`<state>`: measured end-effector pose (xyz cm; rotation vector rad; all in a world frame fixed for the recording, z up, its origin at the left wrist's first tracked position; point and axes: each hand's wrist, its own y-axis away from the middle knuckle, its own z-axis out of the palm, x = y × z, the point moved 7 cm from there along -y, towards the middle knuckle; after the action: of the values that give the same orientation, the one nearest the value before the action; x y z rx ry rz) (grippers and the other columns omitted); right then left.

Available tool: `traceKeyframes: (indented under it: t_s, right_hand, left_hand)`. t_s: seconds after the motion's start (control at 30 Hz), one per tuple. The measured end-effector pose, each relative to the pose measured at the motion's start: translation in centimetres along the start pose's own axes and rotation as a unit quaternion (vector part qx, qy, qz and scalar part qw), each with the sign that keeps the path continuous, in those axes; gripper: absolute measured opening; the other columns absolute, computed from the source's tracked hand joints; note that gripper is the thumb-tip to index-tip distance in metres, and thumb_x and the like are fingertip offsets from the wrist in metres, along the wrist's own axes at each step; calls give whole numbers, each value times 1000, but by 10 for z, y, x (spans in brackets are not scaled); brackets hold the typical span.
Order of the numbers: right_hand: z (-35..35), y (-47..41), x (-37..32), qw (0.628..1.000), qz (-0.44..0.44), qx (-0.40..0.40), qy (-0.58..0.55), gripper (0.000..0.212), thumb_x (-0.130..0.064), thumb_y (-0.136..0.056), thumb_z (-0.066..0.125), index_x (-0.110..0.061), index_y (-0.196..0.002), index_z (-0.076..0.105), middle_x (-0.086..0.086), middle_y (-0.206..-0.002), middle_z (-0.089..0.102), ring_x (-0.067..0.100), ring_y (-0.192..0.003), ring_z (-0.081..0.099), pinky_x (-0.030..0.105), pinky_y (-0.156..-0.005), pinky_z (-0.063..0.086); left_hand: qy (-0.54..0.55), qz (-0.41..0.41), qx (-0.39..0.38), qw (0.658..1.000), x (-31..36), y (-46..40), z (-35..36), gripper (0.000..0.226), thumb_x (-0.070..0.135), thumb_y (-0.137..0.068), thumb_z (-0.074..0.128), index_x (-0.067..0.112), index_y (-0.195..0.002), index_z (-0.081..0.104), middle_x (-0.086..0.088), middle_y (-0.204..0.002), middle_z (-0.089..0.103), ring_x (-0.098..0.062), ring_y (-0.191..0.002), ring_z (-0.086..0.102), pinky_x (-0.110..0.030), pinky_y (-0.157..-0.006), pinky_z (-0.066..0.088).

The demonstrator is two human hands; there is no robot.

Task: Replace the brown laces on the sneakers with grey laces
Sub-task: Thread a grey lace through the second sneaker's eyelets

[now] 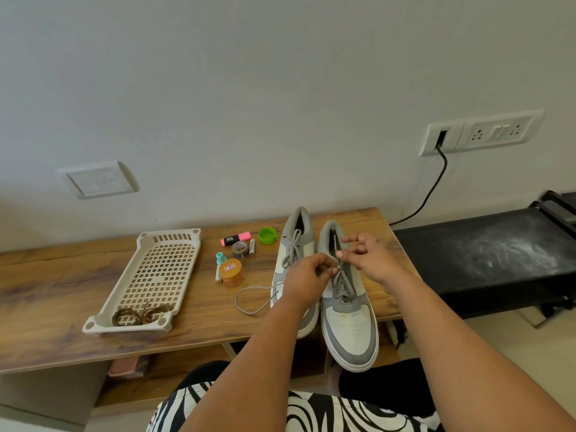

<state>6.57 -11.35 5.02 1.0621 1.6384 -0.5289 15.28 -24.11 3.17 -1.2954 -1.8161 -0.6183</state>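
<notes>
Above the right sneaker (349, 307), left hand (307, 275) and right hand (371, 257) each pinch its grey lace (341, 280).

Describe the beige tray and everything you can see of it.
The beige tray is a long plastic rectangle with rounded corner posts, a grid-perforated floor and slots in its far wall. It lies flat on the wooden table, left of the sneakers. The coiled brown laces rest in its near end. Neither hand touches it.

Grey-white sneakers (349, 322) side by side, grey laces (341, 280) threaded; brown laces (141, 313) coiled in tray (146, 241).
</notes>
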Motion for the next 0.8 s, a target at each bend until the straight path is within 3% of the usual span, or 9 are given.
traceKeyframes:
  t_s: [0.13,0.47,0.6,0.7,0.8]
  right_hand:
    - [2,0,-3,998,-31,23,58,25,-22,-83,77,-27,-105,65,-5,-87,74,9,-93,67,30,-85,51]
    - [3,3,-13,993,-68,64,68,29,-23,-83,77,-24,-108,63,-10,-88,72,2,-86,64,15,-70,44]
    - [-12,13,-19,988,-60,114,81,22,-29,-81,78,-23,-98,66,-8,-90,65,6,-82,59,18,-67,44]
    - [-13,24,-8,992,-23,84,94,7,-20,-82,77,-18,-87,72,-5,-87,68,8,-83,60,18,-66,43]
    - [-7,36,4,986,15,52,160,8,-20,-82,75,-24,-77,71,-9,-82,68,5,-80,59,16,-62,40]
  left_hand:
    - [-6,-3,-10,1000,1,0,1,5,23,-91,69,23,-95,70,11,-86,68,-11,-85,65,-37,-83,55]
    - [-18,-4,-16,1000,3,1,0,7,21,-92,67,20,-98,70,12,-86,68,-7,-84,64,-30,-83,53]
    - [-23,-15,-8,1000,5,2,-1,19,38,-92,66,20,-95,70,9,-86,70,-10,-83,65,-33,-80,55]
    - [-15,-22,-1,1000,7,4,0,32,51,-83,71,20,-91,69,8,-84,70,-9,-82,65,-31,-75,53]
    - [-8,-39,-11,999,4,2,3,24,39,-76,82,23,-88,68,8,-87,70,-10,-85,65,-33,-80,55]
